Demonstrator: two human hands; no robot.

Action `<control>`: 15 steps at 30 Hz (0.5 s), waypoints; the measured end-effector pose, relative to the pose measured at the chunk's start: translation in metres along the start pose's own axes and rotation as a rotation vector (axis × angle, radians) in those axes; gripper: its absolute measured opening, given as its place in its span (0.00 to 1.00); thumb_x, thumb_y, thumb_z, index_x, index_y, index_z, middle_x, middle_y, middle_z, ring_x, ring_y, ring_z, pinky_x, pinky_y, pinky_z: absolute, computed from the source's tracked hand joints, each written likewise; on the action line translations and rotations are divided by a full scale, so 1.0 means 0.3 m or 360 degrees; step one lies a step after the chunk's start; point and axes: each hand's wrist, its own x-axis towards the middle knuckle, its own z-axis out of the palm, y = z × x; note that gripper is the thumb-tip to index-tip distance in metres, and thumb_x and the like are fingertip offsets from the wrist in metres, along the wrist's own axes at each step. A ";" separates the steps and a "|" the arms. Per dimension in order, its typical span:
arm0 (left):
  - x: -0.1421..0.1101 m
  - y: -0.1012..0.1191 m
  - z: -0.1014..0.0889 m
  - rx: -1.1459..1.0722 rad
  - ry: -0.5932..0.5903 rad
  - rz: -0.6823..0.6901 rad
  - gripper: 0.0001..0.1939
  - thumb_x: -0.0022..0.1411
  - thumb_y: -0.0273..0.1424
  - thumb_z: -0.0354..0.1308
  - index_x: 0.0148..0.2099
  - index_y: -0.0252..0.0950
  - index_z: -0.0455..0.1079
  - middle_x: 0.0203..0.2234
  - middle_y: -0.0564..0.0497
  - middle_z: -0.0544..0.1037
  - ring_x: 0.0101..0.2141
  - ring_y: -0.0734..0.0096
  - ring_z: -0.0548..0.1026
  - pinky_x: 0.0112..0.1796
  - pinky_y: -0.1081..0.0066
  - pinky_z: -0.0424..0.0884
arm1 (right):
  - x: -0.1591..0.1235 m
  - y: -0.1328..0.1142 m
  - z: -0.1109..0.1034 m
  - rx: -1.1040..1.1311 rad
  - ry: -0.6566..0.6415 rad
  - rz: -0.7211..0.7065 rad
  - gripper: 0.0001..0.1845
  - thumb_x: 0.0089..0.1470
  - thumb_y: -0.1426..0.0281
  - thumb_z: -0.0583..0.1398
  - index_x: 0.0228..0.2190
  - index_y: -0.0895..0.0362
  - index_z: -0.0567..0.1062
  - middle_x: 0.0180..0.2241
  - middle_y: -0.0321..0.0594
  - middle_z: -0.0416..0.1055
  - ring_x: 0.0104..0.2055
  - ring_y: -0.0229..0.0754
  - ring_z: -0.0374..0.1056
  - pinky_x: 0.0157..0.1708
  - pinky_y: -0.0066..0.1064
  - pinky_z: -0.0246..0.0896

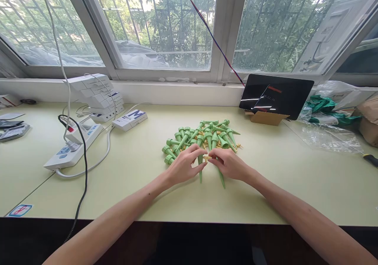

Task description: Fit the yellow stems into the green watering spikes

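Note:
My left hand and my right hand meet in front of a pile of green plastic plant-watering spikes. Between their fingertips is a small yellow plastic valve piece, pinched from both sides; its details are too small to make out. One green spike points toward me beneath my left fingers. Another spike pokes out beside my right hand, partly covered by it. More small yellow pieces lie among the spikes, mostly at the pile's right side.
To the left stand a white power strip with cables, stacked white boxes and a single white box. A dark tablet leans on a cardboard stand at the back right, near clear plastic bags. A black cable crosses the table's front edge.

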 end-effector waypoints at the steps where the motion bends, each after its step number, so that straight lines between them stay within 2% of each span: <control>1: 0.000 0.000 0.000 0.0002 -0.0001 -0.0001 0.13 0.65 0.32 0.55 0.51 0.37 0.69 0.37 0.50 0.69 0.26 0.77 0.63 0.29 0.74 0.64 | 0.000 -0.001 0.001 -0.0004 -0.0006 -0.0003 0.06 0.62 0.70 0.54 0.33 0.56 0.70 0.27 0.36 0.70 0.26 0.36 0.60 0.29 0.28 0.53; 15: -0.002 0.008 0.001 0.0005 0.0058 0.0032 0.11 0.64 0.31 0.55 0.49 0.38 0.69 0.37 0.50 0.70 0.24 0.79 0.62 0.28 0.74 0.64 | 0.000 0.000 0.016 -0.0087 -0.0038 -0.0029 0.13 0.66 0.69 0.48 0.30 0.56 0.66 0.24 0.36 0.65 0.24 0.37 0.58 0.27 0.28 0.50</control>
